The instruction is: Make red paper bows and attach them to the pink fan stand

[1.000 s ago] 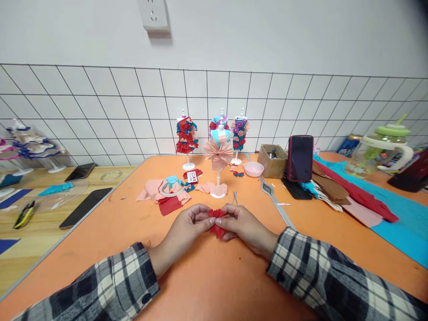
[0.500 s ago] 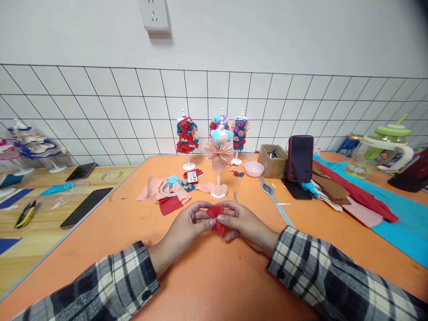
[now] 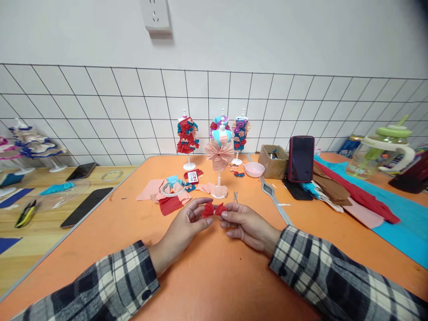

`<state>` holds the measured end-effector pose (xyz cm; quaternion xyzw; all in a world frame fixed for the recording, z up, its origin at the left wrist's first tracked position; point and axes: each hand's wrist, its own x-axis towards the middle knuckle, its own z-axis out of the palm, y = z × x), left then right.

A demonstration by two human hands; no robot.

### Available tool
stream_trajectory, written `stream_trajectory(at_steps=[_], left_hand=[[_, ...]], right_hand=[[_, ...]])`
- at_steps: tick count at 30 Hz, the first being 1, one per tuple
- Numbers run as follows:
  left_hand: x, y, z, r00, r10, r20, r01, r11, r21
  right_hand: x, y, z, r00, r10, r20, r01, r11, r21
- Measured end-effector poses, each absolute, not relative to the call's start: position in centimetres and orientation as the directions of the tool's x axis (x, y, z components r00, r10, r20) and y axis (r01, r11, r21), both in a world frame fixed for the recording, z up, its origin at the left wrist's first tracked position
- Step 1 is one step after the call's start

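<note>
Between my two hands is a red crepe-paper bow point(image 3: 214, 210), held level just above the orange table, its pleated ends fanned to either side. My left hand point(image 3: 191, 223) pinches its left end between thumb and fingers. On the right end, the thumb and forefinger of my right hand point(image 3: 245, 224) are closed, with the other fingers curled below. Right behind the bow stands a small white dress form point(image 3: 220, 154) wearing a blue top and a big peach pleated paper rosette. A small pair of scissors point(image 3: 236, 196) lies just beyond my right hand.
Peach, blue and red paper scraps with a tape roll point(image 3: 173, 189) lie left of centre. Several decorated dress forms point(image 3: 187, 139) stand behind. On the right are a pink bowl point(image 3: 254, 169), cardboard box point(image 3: 273, 161), propped phone point(image 3: 301, 159), folded papers point(image 3: 354, 191) and jug point(image 3: 371, 156).
The red bow has turned from upright to sideways, and both its ends now show. My hands have shifted slightly, the right fingers opening away from behind the paper.
</note>
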<state>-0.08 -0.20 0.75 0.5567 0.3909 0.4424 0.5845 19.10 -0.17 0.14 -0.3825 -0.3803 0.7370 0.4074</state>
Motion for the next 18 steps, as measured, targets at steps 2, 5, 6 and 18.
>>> stream_trajectory(at_steps=[2, 5, 6, 18], left_hand=[[-0.3, -0.2, 0.8, 0.397, 0.913, 0.097, -0.150, -0.040, 0.988], [-0.4, -0.3, 1.3, 0.458, 0.884, 0.090, -0.055, -0.073, 0.996], [-0.3, -0.3, 1.5, 0.465, 0.883, 0.061, 0.046, -0.093, 0.995], [-0.4, 0.1, 1.4, 0.458, 0.887, -0.054, 0.349, -0.123, 0.929]], right_hand=[[19.2, -0.1, 0.2, -0.339, 0.920, -0.197, -0.209, -0.278, -0.938], [19.1, -0.3, 0.3, -0.325, 0.940, -0.098, -0.006, -0.106, -0.994], [18.9, -0.3, 0.2, -0.328, 0.942, -0.067, 0.042, -0.057, -0.997], [20.0, -1.1, 1.4, -0.523, 0.794, 0.309, 0.276, 0.501, -0.820]])
